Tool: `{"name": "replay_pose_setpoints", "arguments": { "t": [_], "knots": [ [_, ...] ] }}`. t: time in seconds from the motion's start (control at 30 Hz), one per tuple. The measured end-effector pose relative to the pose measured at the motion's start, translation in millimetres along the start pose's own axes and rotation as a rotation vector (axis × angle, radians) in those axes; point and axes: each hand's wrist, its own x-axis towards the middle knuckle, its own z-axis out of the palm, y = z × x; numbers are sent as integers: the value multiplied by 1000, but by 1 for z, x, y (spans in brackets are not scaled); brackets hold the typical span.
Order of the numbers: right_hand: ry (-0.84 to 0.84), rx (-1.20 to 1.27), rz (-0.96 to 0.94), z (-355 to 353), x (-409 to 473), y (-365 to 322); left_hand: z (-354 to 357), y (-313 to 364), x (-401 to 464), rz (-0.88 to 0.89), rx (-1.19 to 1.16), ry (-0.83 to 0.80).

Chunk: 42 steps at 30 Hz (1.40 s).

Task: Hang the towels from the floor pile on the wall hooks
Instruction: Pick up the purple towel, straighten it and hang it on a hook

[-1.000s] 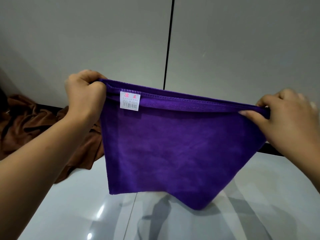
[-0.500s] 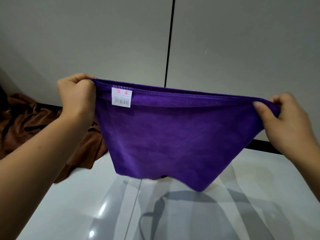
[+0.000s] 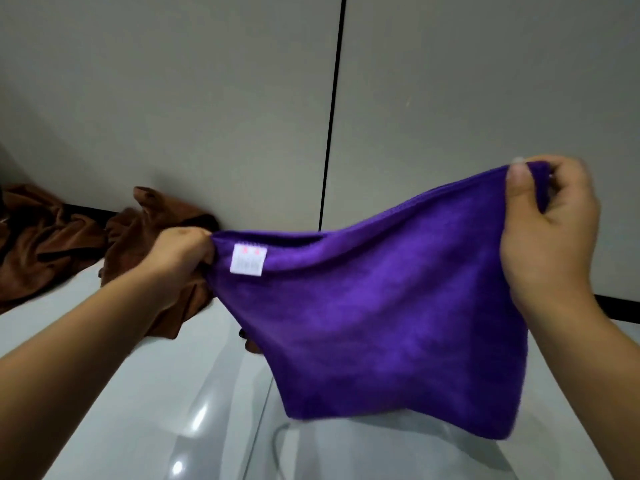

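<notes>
A purple towel [image 3: 381,317] is stretched in the air between my two hands, with a white label [image 3: 247,259] near its left corner. My left hand [image 3: 180,252] grips the left top corner, low and close to the floor pile. My right hand [image 3: 550,233] pinches the right top corner, held higher, so the top hem slopes up to the right. A pile of brown towels [image 3: 69,237] lies on the floor against the wall, behind my left hand. No wall hooks are in view.
A grey panelled wall [image 3: 207,98] with a dark vertical seam [image 3: 332,109] fills the background. The glossy light floor [image 3: 156,393] reflects ceiling lights. A dark skirting strip [image 3: 620,308] runs along the wall's base at right.
The towel has tilted: my left hand dropped and moved toward the middle, my right hand rose. The view has shifted left, showing more of the brown pile.
</notes>
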Motion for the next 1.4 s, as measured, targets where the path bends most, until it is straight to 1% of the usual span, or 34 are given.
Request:
{"name": "replay_pose_setpoints", "arguments": {
  "t": [0.1,0.2,0.3,0.37,0.43,0.53,0.63,0.77,0.83,0.9,1.0,1.07,1.27,1.4],
  "knots": [
    [-162,38,-79,5,-5,-15,4,-20,-6,-23,205,-180],
    [-297,89,-132,8,-10,-26,11,-32,-9,21,425,-289],
    [-385,124,-171,12,-13,-33,26,-23,-19,55,478,-412],
    [-435,134,-202,14,-15,-37,40,-3,-33,119,381,-505],
    [-483,148,-211,15,-18,-38,53,23,-54,174,200,-621],
    [-550,169,-206,18,-22,-39,64,57,-83,291,-2,-766],
    [-597,181,-194,17,-25,-41,68,73,-101,268,-190,-832],
    [-618,176,-160,13,-24,-42,70,74,-106,371,-191,-750],
    [-622,198,-107,13,-24,-42,71,74,-107,418,-193,-724],
    [-620,270,-21,14,-25,-44,72,75,-110,468,-169,-695],
    [-605,430,166,16,-28,-45,74,78,-112,557,-152,-615],
    [-603,476,238,17,-33,-40,73,81,-111,605,-156,-550],
    [-663,370,315,23,-56,-15,66,89,-99,720,-156,-286],
    [-754,290,413,25,-72,5,55,92,-88,700,-200,-128]
  ]
}}
